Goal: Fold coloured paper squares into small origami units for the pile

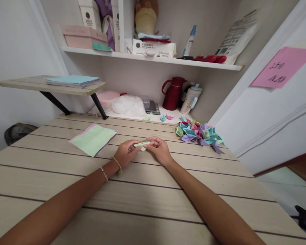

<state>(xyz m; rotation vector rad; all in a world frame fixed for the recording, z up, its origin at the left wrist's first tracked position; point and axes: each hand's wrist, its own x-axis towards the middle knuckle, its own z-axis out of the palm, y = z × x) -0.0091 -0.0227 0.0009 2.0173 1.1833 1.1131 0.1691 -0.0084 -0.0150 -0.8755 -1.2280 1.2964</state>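
The left hand (127, 153) and the right hand (160, 149) are holding a small green slip (142, 145) between them. It is sitting to the left of the folded pile (193, 131) and slightly nearer the person; whether it is touching the bench (148, 204), the view is not making clear. The fingers of each hand are pinching one end, thumbs on the near side, with little more than the paper parting them; the far fingertips are partly hiding.

Being folded paper, the slip is probably weighing next to nothing and gaining some stiffness along its creases, while its single layers are likely staying soft. Dry paper is hardly going to be slippery, but a hard squeeze would be risking a crumple, and a sharp pull a tear. The two folded ends are looking like the safest hold, with light pressure, leaving the middle, where a dark line is showing, uncrushed. Green-topped sheets (93, 139) are lying farther left of the pile.
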